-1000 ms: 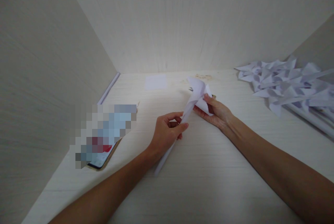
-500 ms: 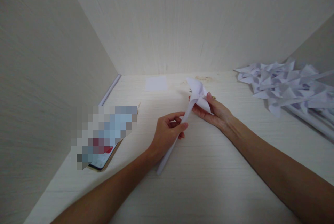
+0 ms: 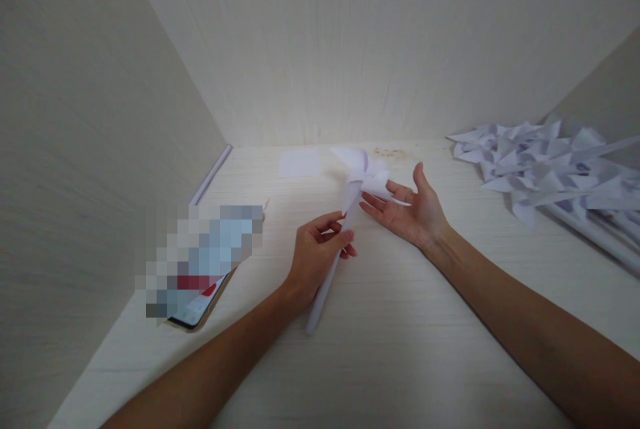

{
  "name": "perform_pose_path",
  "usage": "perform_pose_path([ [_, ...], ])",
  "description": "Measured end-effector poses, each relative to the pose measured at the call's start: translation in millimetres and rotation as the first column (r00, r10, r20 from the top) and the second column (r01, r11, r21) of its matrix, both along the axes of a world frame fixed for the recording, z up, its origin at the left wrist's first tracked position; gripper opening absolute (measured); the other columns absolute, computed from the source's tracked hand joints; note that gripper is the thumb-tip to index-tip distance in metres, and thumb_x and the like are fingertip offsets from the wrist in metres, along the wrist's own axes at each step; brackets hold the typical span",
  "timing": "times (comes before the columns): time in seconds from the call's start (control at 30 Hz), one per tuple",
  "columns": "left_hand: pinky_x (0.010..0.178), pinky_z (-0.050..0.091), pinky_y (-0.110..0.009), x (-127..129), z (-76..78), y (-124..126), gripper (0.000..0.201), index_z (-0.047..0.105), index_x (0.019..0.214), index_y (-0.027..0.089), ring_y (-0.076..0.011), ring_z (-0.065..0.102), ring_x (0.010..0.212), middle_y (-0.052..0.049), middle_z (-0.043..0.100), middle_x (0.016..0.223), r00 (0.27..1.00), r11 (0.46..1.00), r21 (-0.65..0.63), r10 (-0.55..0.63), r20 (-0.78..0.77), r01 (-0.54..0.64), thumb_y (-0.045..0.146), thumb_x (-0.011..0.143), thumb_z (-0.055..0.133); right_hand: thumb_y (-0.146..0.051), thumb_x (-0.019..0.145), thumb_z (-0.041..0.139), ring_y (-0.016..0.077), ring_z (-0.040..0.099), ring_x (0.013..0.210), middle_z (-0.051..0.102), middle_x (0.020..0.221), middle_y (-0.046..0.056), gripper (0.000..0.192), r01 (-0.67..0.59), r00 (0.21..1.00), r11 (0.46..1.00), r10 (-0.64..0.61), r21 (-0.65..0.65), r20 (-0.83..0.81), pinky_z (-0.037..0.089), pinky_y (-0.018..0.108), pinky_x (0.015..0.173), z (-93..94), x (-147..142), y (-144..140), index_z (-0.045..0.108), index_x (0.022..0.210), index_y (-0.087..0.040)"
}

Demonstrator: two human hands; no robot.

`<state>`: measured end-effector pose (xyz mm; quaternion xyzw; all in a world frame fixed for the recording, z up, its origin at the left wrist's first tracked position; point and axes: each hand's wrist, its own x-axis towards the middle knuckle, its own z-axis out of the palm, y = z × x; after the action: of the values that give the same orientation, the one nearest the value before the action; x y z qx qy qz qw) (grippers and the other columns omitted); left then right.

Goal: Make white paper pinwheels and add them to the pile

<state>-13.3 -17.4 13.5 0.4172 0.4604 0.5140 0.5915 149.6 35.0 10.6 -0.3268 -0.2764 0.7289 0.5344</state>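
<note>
A white paper pinwheel (image 3: 361,174) on a rolled paper stick tilts over the middle of the table, its blades slightly blurred. My left hand (image 3: 320,249) pinches the stick below the blades between thumb and fingers. The stick's lower end points down towards me. Just right of the blades, my right hand (image 3: 410,212) is spread palm up, thumb raised. Its fingertips lie close to the lower right blade; whether they touch it I cannot tell.
Several finished paper pinwheels (image 3: 550,169) lie piled at the right. A phone (image 3: 200,309), partly pixelated, lies at the left. Behind it a paper stick (image 3: 213,172) rests along the left wall. A flat square of paper (image 3: 299,163) lies near the back wall.
My right hand has let go of the pinwheel's head and opened its fingers. The blades have turned and shifted left, and the stick stands a little steeper in my left hand.
</note>
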Motion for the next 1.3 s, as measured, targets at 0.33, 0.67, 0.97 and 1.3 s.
perform_pose_path([
  [0.33,0.054,0.042,-0.021,-3.5,-0.6,7.4,0.038,0.061,0.092,0.015,-0.0079,0.058,0.052,0.006,0.057,0.06,0.977,0.981,0.043,0.182,0.109,-0.187,0.021,0.056,0.069,-0.026,0.062,0.062,0.0064,0.04,0.041,0.055,0.05,-0.002,0.022,0.174,0.847,0.949,-0.28,0.262,0.451,0.029,0.02,0.039,2.5,-23.7,-22.8,0.046,0.048,-0.018],
  [0.67,0.054,0.042,-0.02,-5.0,-1.8,7.9,0.04,0.062,0.089,0.014,-0.0056,0.052,0.053,0.005,0.059,0.061,0.957,0.966,0.059,0.24,0.16,-0.252,0.021,0.051,0.073,-0.024,0.06,0.062,0.01,0.045,0.051,0.045,0.048,-0.004,0.028,-0.115,0.671,0.932,-0.181,0.342,0.719,0.037,0.024,0.051,1.9,-69.6,-63.9,0.038,0.046,-0.019],
  [0.97,0.058,0.044,-0.023,-4.0,-0.9,7.8,0.049,0.06,0.094,0.015,-0.0088,0.056,0.058,0.0,0.065,0.069,0.962,0.972,0.062,0.212,0.17,-0.225,0.029,0.049,0.075,-0.022,0.058,0.06,0.0089,0.044,0.048,0.045,0.047,-0.005,0.027,-0.029,0.645,0.925,-0.271,0.378,0.714,0.039,0.024,0.051,9.9,-71.2,-65.7,0.037,0.045,-0.019],
  [1.3,0.067,0.047,-0.028,1.3,2.3,2.4,0.049,0.057,0.096,0.013,-0.0136,0.061,0.069,-0.005,0.068,0.078,0.992,0.992,0.081,0.087,0.092,-0.095,0.028,0.052,0.073,-0.02,0.058,0.059,0.0099,0.047,0.049,0.053,0.051,-0.001,0.027,-0.068,0.54,0.935,-0.259,0.348,0.801,0.039,0.024,0.049,17.2,-38.3,-72.5,0.035,0.045,-0.019],
])
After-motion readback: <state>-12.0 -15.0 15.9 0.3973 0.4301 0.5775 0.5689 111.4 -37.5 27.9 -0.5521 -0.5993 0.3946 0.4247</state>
